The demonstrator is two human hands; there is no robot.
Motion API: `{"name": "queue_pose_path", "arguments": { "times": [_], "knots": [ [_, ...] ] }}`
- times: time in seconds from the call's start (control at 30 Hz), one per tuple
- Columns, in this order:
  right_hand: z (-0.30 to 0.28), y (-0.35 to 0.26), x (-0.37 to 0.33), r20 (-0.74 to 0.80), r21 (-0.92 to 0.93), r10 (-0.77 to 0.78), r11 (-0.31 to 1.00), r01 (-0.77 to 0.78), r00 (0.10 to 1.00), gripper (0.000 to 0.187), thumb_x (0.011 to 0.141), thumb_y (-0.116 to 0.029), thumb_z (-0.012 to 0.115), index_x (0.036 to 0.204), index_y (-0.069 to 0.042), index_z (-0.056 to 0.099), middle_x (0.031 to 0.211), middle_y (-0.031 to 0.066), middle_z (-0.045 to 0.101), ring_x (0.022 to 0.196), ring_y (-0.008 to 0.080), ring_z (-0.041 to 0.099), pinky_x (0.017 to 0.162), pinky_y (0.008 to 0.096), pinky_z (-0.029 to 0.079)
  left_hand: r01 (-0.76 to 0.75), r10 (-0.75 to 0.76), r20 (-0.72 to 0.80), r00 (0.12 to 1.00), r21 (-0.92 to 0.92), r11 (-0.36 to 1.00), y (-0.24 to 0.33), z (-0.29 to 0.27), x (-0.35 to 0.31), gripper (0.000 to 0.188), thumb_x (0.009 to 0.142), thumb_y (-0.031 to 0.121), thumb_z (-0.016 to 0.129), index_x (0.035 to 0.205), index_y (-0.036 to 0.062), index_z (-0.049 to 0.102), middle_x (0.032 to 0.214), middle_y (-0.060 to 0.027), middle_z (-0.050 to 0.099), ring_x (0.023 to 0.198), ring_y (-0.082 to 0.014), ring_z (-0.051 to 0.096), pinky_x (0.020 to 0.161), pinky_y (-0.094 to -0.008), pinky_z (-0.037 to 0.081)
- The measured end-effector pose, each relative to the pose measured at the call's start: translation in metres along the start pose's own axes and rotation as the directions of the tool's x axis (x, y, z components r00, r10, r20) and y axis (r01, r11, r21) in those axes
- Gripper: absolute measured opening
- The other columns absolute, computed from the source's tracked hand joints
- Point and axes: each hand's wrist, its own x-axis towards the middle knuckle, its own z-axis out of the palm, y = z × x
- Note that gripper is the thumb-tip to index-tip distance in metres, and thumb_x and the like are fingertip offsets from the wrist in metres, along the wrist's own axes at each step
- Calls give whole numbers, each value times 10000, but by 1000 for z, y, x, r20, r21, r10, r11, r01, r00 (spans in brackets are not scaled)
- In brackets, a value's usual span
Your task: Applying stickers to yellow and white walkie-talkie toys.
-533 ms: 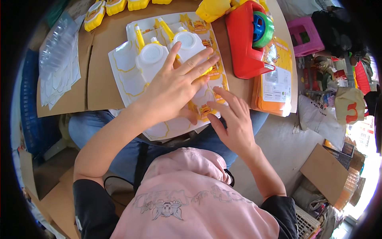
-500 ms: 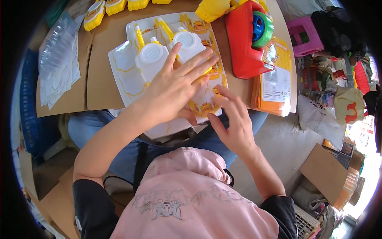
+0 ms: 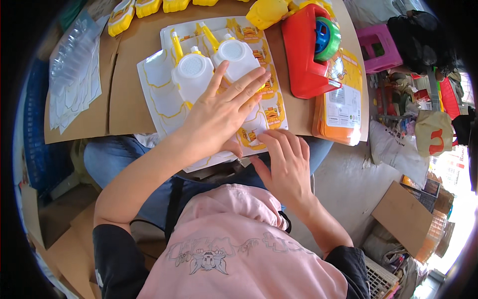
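A white sticker sheet [image 3: 158, 107] with yellow-edged cut-outs and orange-yellow printed stickers lies near the table's front edge. On it rest two white and yellow toy walkie-talkies [image 3: 193, 70], side by side, each with a yellow antenna and a round speaker grille. My left hand [image 3: 219, 112] is spread over the sheet, its fingers reaching across the lower part of the right toy and partly hiding it. At the sheet's lower right edge is my right hand [image 3: 286, 162], thumb apart from its bent fingers, fingertips by a printed sticker. Nothing shows in its grip.
Right of the sheet stands a red tape dispenser [image 3: 298, 65] with a green roll. Beside it lies a stack of orange printed cards [image 3: 343, 107]. Clear plastic shells [image 3: 74, 60] are at the left, yellow toy parts [image 3: 148, 7] along the back. A pink stool [image 3: 381, 47] stands beyond.
My right hand has come slightly nearer to me, its fingers lower over the sheet's edge. My left hand stays spread in nearly the same place. The view has shifted slightly.
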Motion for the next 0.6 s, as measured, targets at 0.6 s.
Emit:
{"name": "queue_pose_path", "arguments": {
  "times": [0.6],
  "knots": [
    [-15, 7, 12, 105, 678, 382, 649, -347, 918, 421, 830, 6, 724, 1230, -18, 594, 824, 77, 665, 705, 92, 631, 645, 242, 543, 2, -6, 29, 1000, 149, 989, 5, 7, 4, 988, 580, 587, 796, 1389, 105, 495, 1617, -137, 190, 1523, -225, 60, 1198, -567, 48]
  ]
}}
